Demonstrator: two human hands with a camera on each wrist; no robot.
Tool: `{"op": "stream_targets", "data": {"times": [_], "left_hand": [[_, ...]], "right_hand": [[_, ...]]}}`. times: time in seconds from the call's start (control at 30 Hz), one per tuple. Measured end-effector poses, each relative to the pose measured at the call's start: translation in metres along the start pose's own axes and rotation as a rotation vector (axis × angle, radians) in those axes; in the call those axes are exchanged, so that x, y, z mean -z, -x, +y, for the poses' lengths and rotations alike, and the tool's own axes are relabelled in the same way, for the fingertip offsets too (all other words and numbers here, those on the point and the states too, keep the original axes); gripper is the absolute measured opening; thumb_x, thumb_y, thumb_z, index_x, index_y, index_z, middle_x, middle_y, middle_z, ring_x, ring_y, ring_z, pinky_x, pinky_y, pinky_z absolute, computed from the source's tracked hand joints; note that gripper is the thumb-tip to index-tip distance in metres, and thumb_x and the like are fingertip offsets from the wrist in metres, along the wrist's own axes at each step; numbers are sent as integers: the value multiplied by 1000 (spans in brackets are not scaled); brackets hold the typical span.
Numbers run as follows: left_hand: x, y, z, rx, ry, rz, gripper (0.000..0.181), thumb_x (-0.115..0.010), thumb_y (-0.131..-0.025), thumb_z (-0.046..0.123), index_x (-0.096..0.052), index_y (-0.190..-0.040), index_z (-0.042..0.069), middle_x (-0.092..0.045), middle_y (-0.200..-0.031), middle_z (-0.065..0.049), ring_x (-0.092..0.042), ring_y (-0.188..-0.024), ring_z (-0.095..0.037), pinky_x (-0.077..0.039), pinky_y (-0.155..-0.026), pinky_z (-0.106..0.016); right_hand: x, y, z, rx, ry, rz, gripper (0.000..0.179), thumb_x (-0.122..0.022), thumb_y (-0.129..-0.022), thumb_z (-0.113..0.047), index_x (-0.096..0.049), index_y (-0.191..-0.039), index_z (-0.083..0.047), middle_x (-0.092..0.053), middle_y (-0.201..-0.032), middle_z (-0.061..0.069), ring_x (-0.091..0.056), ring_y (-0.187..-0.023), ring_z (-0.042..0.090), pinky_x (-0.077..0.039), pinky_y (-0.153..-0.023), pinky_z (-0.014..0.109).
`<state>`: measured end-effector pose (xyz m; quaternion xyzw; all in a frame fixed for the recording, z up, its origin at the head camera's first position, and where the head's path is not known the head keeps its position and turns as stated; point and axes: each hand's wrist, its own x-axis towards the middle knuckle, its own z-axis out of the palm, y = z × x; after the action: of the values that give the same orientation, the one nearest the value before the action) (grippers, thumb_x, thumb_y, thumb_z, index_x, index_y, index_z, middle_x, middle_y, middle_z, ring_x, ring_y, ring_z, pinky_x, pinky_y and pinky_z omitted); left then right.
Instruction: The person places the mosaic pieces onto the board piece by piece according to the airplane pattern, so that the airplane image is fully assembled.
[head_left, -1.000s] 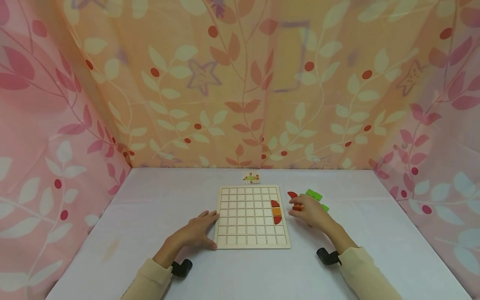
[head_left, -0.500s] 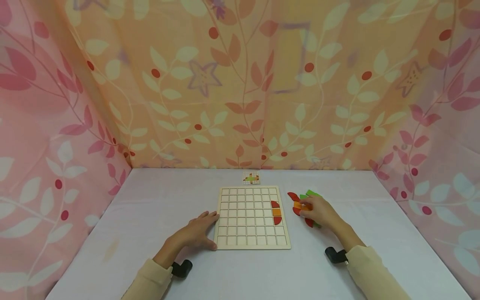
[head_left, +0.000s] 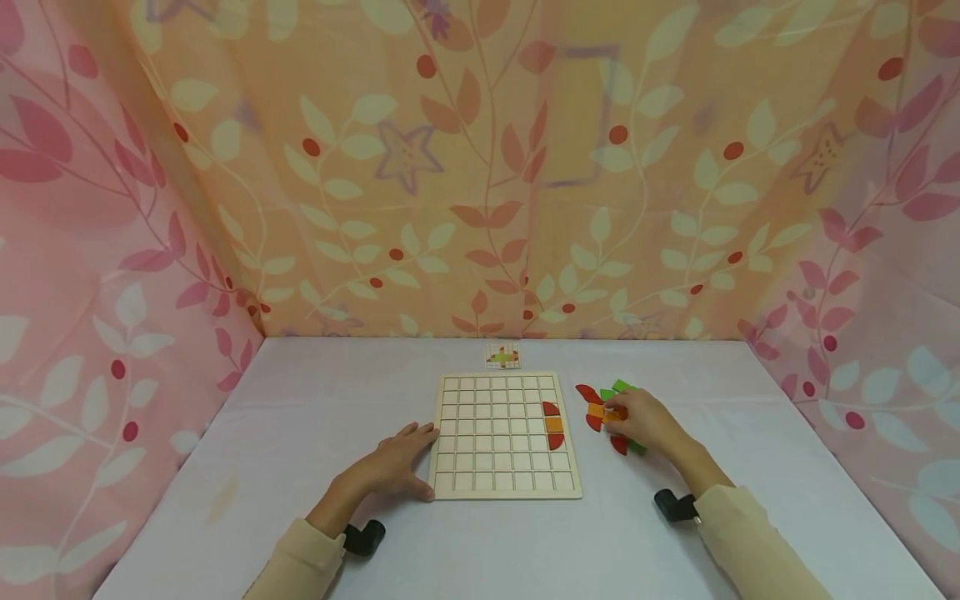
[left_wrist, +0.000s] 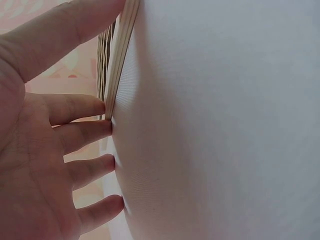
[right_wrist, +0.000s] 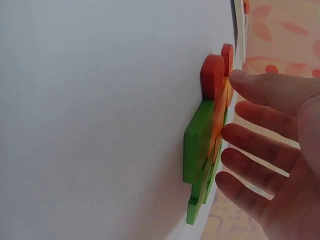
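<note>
My left hand (head_left: pixel 386 462) rests with spread fingers along the left edge of a light wooden grid board (head_left: pixel 491 442). In the left wrist view, the thumb and fingertips lie against the board's edge (left_wrist: pixel 120 65) and the white cloth. Near the board's right side sit an orange square (head_left: pixel 553 425) and two red rounded pieces (head_left: pixel 555 442) in its cells. My right hand (head_left: pixel 652 427) is over a cluster of loose pieces, its relaxed fingertips right at an orange piece (right_wrist: pixel 218 120). Beside that lie red pieces (right_wrist: pixel 212 77) and green pieces (right_wrist: pixel 196 137), some partly hidden by the hand.
A small pattern card (head_left: pixel 502 356) lies behind the board. White cloth (head_left: pixel 480 550) covers the table, with floral curtains (head_left: pixel 420 208) behind and at both sides. Each wrist wears a black camera (head_left: pixel 675 505).
My right hand has drawn back slightly to the right over the loose pieces, uncovering orange and red ones on the left of the cluster. The left hand and board stay put.
</note>
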<state>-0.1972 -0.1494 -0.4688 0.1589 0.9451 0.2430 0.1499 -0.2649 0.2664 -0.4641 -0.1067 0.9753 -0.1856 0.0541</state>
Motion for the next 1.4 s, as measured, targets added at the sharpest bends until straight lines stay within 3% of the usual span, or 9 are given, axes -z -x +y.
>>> {"op": "stream_targets", "data": {"times": [0.23,0.5,0.73,0.83,1.03,1.27,1.4], "left_hand": [[-1,-1,-1,6,-1,-1,94,-89,-67,26,-43,-146,5,-36,-157,-12,-21,-149,-39,-22,-115,-62],[0,-2,-1,7,1,-4,93,-88,-69,27,-42,-147,5,-35,-158,-12,-20,-149,-38,-22,-115,-61],[1,-3,-2,1,-10,-1,95,-88,-67,28,-42,-147,5,-36,-157,-12,-22,-149,-39,-23,-114,-62],[1,-3,-2,3,-6,-1,95,-88,-68,28,-42,-147,6,-35,-157,-12,-21,-149,-38,-23,-115,-61],[0,-3,-2,6,7,-3,94,-88,-68,27,-42,-147,6,-35,-158,-12,-20,-149,-38,-22,-115,-62],[1,-1,0,12,9,-6,94,-88,-68,27,-42,-147,6,-35,-158,-11,-20,-149,-38,-22,-115,-62],[1,-1,0,8,-2,-6,94,-88,-68,27,-42,-147,5,-35,-157,-12,-21,-149,-38,-23,-115,-61]], "right_hand": [[7,-4,10,42,41,-46,23,-67,-86,-4,-73,-108,-6,-69,-108,12,-57,-97,28,-52,-93,50],[13,-6,19,79,15,-99,45,-52,-77,17,-74,-108,-7,-68,-116,10,-57,-109,33,-48,-99,54],[19,-9,22,128,71,-79,21,-69,-86,-2,-75,-105,-7,-72,-104,7,-56,-93,23,-52,-93,48],[21,-10,22,109,74,-98,22,-72,-86,-10,-74,-108,-6,-71,-103,7,-55,-93,23,-52,-92,47],[23,-9,24,68,54,-140,23,-72,-85,-10,-73,-106,-2,-69,-98,7,-55,-86,21,-56,-83,40],[26,-7,24,51,70,-153,25,-74,-85,-17,-72,-104,-1,-68,-99,9,-57,-88,23,-54,-88,46],[26,-6,23,36,94,-146,26,-75,-84,-18,-72,-103,0,-67,-96,9,-56,-84,21,-55,-84,43]]}}
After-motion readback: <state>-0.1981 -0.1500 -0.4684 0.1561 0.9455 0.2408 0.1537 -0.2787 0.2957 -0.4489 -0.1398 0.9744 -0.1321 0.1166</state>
